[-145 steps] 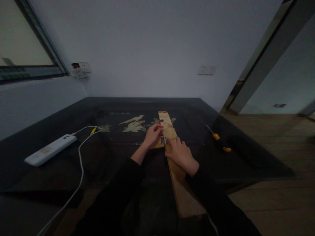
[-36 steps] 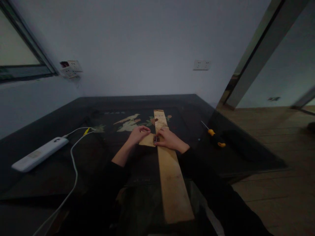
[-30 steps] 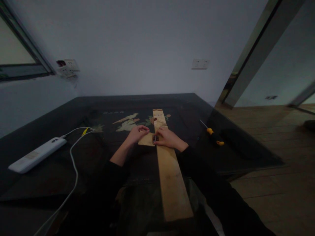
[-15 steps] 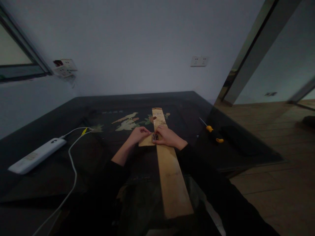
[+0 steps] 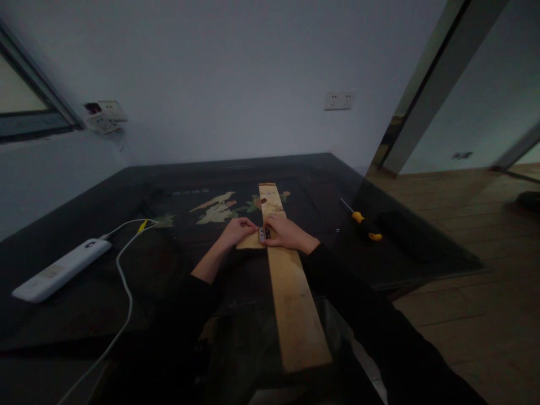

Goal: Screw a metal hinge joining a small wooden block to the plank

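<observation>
- A small silvery metal hinge [image 5: 262, 235] is positioned where a short, flat, pale wooden piece [image 5: 248, 243] is met by a long, flat, pale wooden board [image 5: 296, 306].
- The hinge is grasped between the thumb and fingers of the right hand [image 5: 289, 232].
- The fingertips of the left hand [image 5: 236, 231] are pinched together just beside it; whether anything is held there cannot be told.
- A yellow-and-black-handled screwdriver [image 5: 360, 224] is seen at the right on the glossy black table [image 5: 350, 264], a white plastic power strip [image 5: 63, 271] at the left.
</observation>
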`<state>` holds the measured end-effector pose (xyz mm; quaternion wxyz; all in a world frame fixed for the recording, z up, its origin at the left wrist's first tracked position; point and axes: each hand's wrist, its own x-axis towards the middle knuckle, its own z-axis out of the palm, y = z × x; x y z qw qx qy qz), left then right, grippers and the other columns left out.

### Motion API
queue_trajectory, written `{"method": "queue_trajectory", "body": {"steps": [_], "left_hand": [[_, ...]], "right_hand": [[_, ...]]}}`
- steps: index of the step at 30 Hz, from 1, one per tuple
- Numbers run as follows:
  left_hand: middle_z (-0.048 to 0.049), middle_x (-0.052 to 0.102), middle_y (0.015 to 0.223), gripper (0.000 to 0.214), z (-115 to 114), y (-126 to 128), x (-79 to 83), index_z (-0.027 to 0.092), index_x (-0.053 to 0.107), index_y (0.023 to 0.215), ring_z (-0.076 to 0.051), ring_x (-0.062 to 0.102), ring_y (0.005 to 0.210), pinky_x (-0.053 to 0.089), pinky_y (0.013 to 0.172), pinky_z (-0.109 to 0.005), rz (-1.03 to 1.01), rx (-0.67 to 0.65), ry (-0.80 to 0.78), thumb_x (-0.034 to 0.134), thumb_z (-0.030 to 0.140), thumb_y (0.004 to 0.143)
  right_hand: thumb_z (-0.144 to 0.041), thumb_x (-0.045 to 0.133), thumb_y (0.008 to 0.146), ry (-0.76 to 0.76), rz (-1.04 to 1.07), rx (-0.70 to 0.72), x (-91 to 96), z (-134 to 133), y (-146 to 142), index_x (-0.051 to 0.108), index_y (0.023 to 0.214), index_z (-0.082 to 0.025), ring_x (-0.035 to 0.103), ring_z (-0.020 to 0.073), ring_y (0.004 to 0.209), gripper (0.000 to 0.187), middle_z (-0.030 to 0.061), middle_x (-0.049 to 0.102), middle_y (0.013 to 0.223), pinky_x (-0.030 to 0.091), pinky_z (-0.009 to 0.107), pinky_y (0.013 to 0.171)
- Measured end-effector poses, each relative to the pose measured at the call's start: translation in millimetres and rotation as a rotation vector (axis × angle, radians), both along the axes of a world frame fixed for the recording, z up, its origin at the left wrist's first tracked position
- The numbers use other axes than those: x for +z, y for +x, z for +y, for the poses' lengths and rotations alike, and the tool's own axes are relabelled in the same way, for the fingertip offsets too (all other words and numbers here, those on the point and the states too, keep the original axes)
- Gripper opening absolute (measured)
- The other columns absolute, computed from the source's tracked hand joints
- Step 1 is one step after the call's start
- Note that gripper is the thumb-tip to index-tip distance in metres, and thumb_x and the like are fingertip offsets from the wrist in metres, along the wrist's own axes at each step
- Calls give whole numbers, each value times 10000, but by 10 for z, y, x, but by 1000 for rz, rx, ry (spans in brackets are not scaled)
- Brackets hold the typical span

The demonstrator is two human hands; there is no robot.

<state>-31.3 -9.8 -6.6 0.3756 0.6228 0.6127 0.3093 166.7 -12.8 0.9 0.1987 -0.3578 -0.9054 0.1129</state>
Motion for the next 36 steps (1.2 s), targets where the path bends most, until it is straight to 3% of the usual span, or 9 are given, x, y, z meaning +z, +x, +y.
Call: {"method": "queue_trajectory", "body": {"steps": [7, 19, 29, 36], "left_hand": [[-16, 643, 665, 220, 37, -35, -44, 145, 678, 734, -147, 569, 645, 398, 575, -238, 77, -56, 86, 693, 357, 674], [-25, 643, 661, 249, 3, -27, -10, 146, 678, 737, -147, 558, 631, 383, 570, -240, 115, -45, 120, 694, 384, 666], [-39, 657, 700, 293, 8, -68, -3, 138, 676, 761, -158, 572, 661, 395, 592, -250, 115, -79, 98, 679, 415, 666], [-36, 667, 712, 234, -25, -43, 28, 152, 674, 739, -161, 581, 683, 381, 598, -253, 167, -47, 196, 683, 378, 677]], "right_hand": [[-412, 692, 771, 11, 29, 20, -17, -1, 15, 580, 927, -147, 528, 217, 948, 328, 87, 581, 981, 411, 312, 811], [-424, 671, 779, 43, 37, 14, -66, 10, 19, 578, 945, -160, 521, 218, 950, 325, 87, 577, 979, 411, 315, 825], [-402, 675, 776, 18, 25, -11, -13, -31, 3, 577, 923, -152, 534, 215, 951, 307, 86, 585, 971, 414, 311, 831], [-365, 672, 775, 4, 26, 14, 23, -39, 6, 567, 917, -156, 529, 211, 935, 273, 86, 588, 972, 409, 308, 812]]}}
